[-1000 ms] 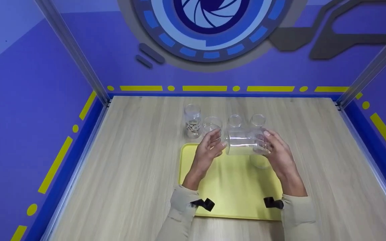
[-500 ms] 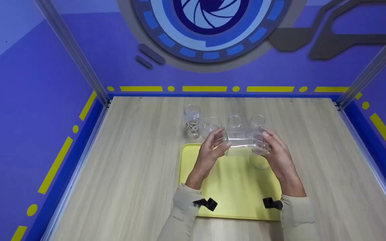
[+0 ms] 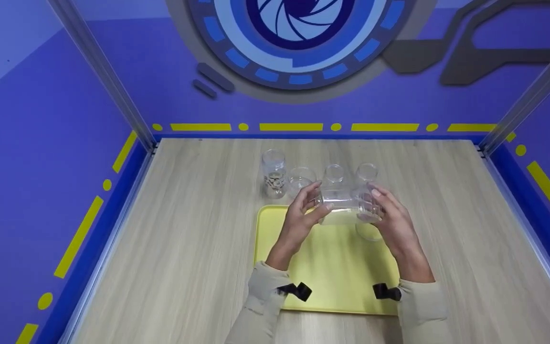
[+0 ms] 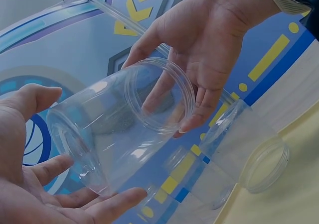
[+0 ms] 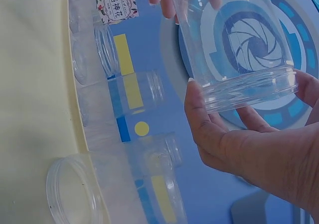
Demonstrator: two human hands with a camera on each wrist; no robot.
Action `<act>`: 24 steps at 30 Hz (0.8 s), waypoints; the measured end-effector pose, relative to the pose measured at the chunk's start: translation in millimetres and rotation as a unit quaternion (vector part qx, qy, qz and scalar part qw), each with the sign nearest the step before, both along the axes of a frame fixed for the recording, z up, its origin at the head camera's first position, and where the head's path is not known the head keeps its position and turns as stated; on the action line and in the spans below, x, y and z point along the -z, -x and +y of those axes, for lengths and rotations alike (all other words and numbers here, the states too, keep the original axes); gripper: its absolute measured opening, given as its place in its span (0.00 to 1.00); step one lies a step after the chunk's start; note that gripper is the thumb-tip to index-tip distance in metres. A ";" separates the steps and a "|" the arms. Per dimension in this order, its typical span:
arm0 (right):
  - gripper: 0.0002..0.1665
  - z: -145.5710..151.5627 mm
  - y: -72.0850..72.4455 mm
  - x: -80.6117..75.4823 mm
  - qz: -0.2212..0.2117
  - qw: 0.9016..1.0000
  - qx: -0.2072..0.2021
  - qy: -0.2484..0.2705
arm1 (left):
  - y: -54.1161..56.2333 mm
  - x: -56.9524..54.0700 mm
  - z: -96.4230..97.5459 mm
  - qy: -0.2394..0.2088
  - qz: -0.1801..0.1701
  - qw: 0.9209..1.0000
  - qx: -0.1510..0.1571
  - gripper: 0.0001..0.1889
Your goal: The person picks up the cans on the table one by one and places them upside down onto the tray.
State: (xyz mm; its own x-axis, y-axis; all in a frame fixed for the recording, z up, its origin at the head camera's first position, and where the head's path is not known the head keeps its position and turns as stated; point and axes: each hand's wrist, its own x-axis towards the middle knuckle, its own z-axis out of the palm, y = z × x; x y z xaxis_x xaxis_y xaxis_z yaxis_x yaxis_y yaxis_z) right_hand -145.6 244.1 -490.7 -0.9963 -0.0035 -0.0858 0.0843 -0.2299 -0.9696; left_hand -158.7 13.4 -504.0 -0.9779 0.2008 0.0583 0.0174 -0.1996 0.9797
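Observation:
A clear jar (image 3: 344, 210) is held on its side in the air over the far part of the yellow tray (image 3: 332, 286). My right hand (image 3: 399, 222) grips its threaded mouth, fingers and thumb around the rim, as the right wrist view shows. At the jar's base end, my left hand (image 3: 298, 222) holds it with spread fingers and the thumb along its side. The jar (image 4: 119, 114) looks empty and see-through. Another clear jar (image 3: 369, 232), partly hidden behind the held one, stands at the tray's far right part, with its open mouth (image 5: 75, 194) visible.
Behind the tray stands a row of clear containers: a tall jar (image 3: 274, 174) with a printed label (image 5: 117, 5), a wider one (image 3: 302, 177) and two narrower ones (image 3: 334, 172). Blue patterned walls (image 3: 198, 110) enclose the wooden table (image 3: 184, 239) at the back and sides.
My left hand has moved right, its thumb and fingers reaching further over the jar's base end. The held jar and right hand have shifted slightly left and toward me.

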 end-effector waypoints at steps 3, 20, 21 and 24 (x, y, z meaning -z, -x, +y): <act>0.32 -1.0 0.1 0.2 0.000 1.000 0.001 0.002 | -0.4 -0.8 0.6 -0.009 -0.005 1.000 -0.002 0.35; 0.31 -2.5 0.1 -1.5 0.002 1.000 -0.018 -0.006 | -1.8 -0.1 -0.5 -0.031 -0.003 0.999 -0.009 0.32; 0.32 -2.3 0.0 -1.7 0.002 1.000 -0.022 -0.008 | -1.8 0.0 -0.7 -0.031 -0.003 0.999 -0.010 0.33; 0.32 -1.0 -0.1 -1.9 0.004 0.999 -0.034 -0.019 | -1.7 -0.1 -1.7 -0.021 -0.001 1.000 -0.013 0.33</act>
State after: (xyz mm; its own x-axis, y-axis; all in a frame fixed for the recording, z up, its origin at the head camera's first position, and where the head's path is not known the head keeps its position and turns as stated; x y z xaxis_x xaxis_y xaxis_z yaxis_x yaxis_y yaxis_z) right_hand -145.5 243.1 -488.8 -0.9945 -0.0681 -0.0795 0.0910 -0.1870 -0.9781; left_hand -157.0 11.7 -503.8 -0.9828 0.1727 0.0652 0.0221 -0.2407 0.9704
